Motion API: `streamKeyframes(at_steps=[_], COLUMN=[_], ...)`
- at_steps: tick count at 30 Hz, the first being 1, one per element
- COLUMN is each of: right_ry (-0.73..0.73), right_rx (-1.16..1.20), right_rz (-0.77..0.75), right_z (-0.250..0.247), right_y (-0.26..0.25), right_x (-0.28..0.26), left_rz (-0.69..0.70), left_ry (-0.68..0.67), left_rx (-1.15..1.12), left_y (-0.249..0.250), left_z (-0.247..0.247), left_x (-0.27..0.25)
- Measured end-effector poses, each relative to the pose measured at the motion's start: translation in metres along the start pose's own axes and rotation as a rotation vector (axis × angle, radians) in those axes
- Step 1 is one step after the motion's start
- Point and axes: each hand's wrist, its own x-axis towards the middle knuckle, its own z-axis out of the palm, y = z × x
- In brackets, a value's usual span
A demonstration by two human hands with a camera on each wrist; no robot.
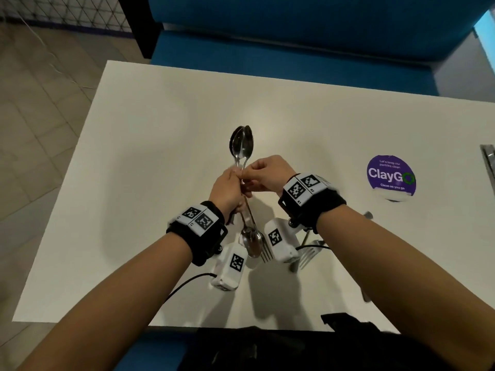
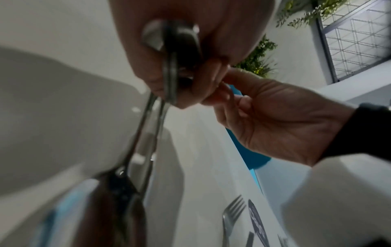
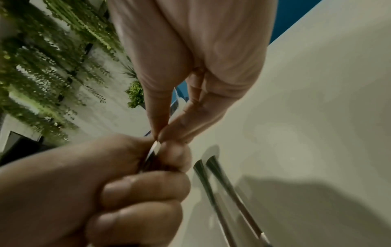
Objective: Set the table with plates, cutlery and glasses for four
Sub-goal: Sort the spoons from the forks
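Observation:
Above the middle of the white table (image 1: 150,162) my left hand (image 1: 235,180) grips a bundle of cutlery (image 1: 242,145). Two spoon bowls point away from me; another spoon (image 1: 251,243) and a fork (image 1: 266,254) point toward me. My right hand (image 1: 245,176) meets the left one, its thumb and forefinger pinching one thin handle in the bundle (image 3: 155,147). The left wrist view shows my left hand (image 2: 180,93) curled round the handles (image 2: 148,127). Under my right wrist more forks (image 1: 308,254) lie on the table; their handles (image 3: 213,183) show in the right wrist view.
A round purple ClayGo sticker (image 1: 391,175) is stuck on the table at the right. A metal object (image 1: 488,159) pokes in at the right edge. A blue bench (image 1: 294,70) runs along the far side, and tiled floor (image 1: 34,108) lies to the left.

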Motion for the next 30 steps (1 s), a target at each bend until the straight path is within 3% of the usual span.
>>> streamKeyframes(at_steps=[4,7,10,19,21,24,27,30], right_ry=[-0.026,0.013,-0.208,-0.561,-0.593,-0.469,-0.199,0.156], right_rx=[-0.224,-0.620,-1.074,-1.743,-1.748,-1.538,-1.351,-0.837], right_rz=[-0.115,-0.297,-0.397,-0.602,-0.633,-0.605,-0.545,-0.393], right_z=[0.012,0.019,0.029,0.043,0.043,0.035,0.020,0.000], right_y=[-0.005,0.000,0.011,0.008,0.003,-0.008,-0.021,-0.020], right_x=[0.009,0.014,0.015,0.025,0.024,0.024,0.024,0.028], left_rz=[-0.024,0.027,0.067,0.108,0.104,0.108,0.112,0.123], left_ry=[-0.007,0.027,0.040,0.060,0.089,0.135,0.187,0.236], left_rx=[-0.128,-0.065,-0.051,-0.095,-0.094,-0.089,-0.078,-0.088], left_y=[0.001,-0.004,-0.008,-0.014,-0.013,-0.009,-0.001,0.004], left_z=[-0.020,-0.039,-0.055,-0.070,-0.074,-0.082,-0.088,-0.088], left_x=[-0.003,-0.002,-0.002,-0.003,-0.001,0.003,0.009,0.013])
